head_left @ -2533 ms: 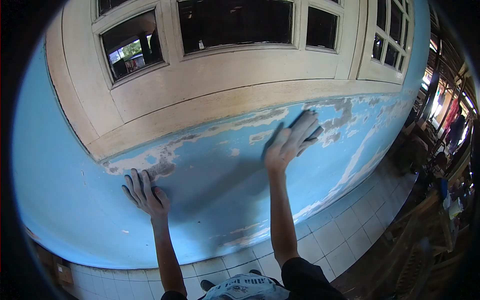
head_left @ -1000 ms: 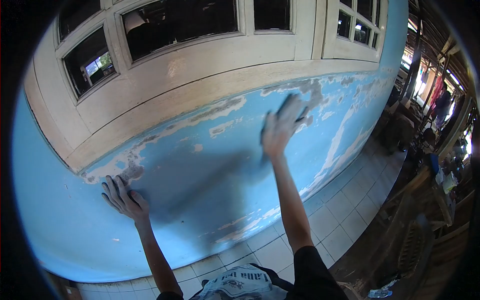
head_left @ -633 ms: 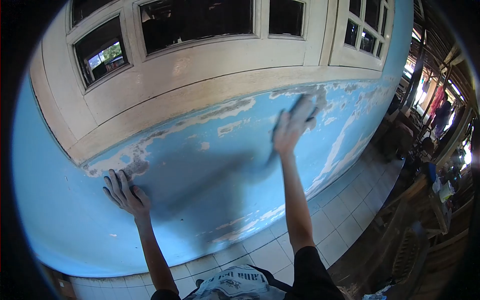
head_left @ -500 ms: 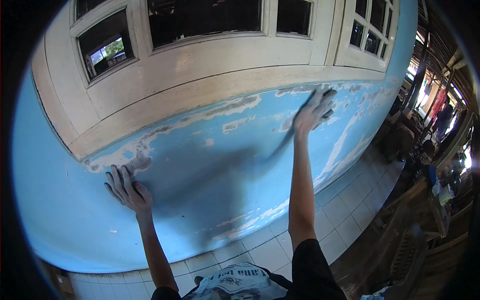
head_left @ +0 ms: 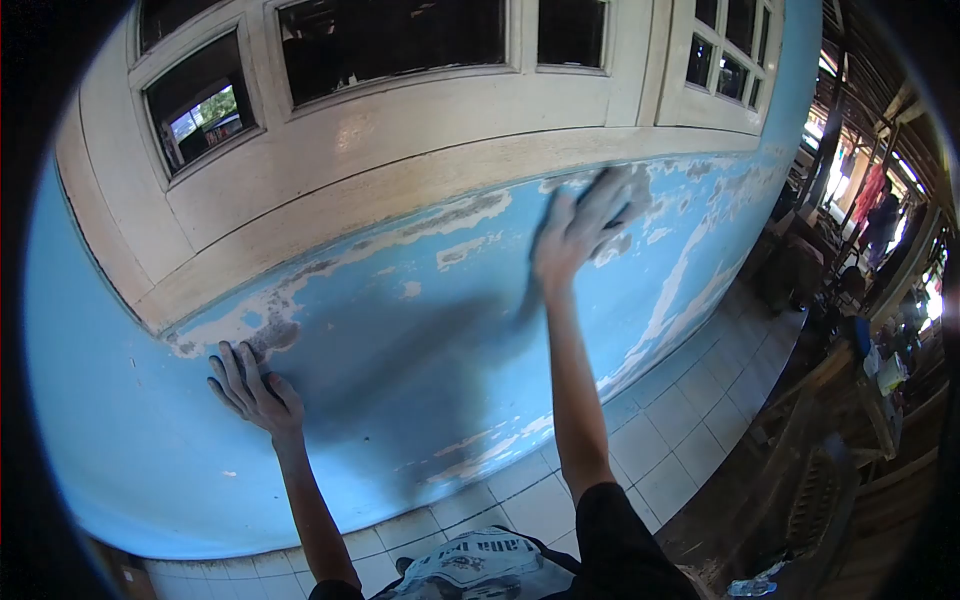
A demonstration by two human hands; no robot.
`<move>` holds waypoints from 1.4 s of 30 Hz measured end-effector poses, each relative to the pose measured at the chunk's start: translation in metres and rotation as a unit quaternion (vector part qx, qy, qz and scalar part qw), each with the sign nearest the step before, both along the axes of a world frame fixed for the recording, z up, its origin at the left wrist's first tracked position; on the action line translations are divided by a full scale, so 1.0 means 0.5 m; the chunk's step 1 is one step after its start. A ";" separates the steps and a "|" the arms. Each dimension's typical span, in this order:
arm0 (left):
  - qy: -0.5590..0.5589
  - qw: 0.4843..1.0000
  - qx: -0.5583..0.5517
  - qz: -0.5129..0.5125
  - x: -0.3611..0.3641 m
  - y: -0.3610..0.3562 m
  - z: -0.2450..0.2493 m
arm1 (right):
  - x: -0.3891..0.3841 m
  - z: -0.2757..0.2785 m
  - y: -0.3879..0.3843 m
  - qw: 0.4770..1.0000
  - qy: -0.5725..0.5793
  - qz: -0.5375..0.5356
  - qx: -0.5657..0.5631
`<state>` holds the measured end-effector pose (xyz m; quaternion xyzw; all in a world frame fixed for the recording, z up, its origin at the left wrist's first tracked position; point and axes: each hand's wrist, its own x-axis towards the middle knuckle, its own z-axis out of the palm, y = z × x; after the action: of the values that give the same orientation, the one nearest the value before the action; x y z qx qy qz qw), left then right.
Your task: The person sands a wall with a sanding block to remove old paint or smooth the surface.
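My left hand (head_left: 258, 395) rests flat on the blue wall (head_left: 420, 370), fingers spread and coated in pale dust. Its fingertips lie just below a grey-white bare patch (head_left: 270, 335) near the window frame's lower left corner. Higher up, my right hand (head_left: 580, 225) is at the peeled strip under the frame, grey with dust and smeared by motion. Its fingers reach up and to the right. Dark grey shows around them; whether this is shadow or a thin sheet beneath the fingers I cannot make out.
A cream wooden window frame (head_left: 350, 150) with dark panes runs above the wall. White floor tiles (head_left: 640, 450) lie below. At the right are wooden beams, a wooden bench (head_left: 880, 410), clutter and a plastic bottle (head_left: 752, 587) on the ground.
My right hand has moved left and slightly toward me along the peeled strip, and its arm has swung left. My left hand stays at nearly the same place on the wall. The view has shifted slightly.
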<state>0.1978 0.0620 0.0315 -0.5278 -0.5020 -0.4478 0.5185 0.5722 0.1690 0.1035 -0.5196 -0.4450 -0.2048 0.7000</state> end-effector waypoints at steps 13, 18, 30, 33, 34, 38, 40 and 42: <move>0.005 1.000 -0.003 0.008 -0.002 0.001 -0.004 | 0.025 -0.036 0.025 0.999 -0.017 0.004 0.037; -0.003 1.000 -0.011 -0.003 0.004 -0.006 -0.002 | -0.122 -0.139 -0.066 0.956 -0.282 0.079 0.021; -0.003 1.000 -0.002 -0.001 -0.005 0.000 -0.009 | -0.164 -0.187 -0.057 0.970 -0.226 0.080 -0.030; -0.007 1.000 -0.001 -0.002 -0.001 0.000 -0.010 | -0.166 -0.239 -0.045 0.939 -0.342 0.024 -0.016; -0.006 1.000 -0.003 -0.006 -0.002 -0.001 -0.008 | -0.156 -0.176 -0.048 0.956 -0.290 0.036 -0.017; -0.006 1.000 -0.008 -0.002 -0.004 0.001 -0.014 | -0.101 0.042 -0.041 0.982 -0.166 0.069 0.058; -0.009 1.000 -0.003 -0.007 -0.004 0.000 -0.013 | -0.099 0.080 -0.045 0.986 -0.133 0.088 0.044; -0.011 1.000 -0.004 -0.005 -0.005 -0.002 -0.013 | -0.132 0.026 -0.053 0.982 -0.143 0.117 0.049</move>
<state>0.1954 0.0611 0.0248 -0.5279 -0.5067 -0.4537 0.5086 0.5061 0.1427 0.1166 -0.3944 -0.5879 -0.2155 0.6726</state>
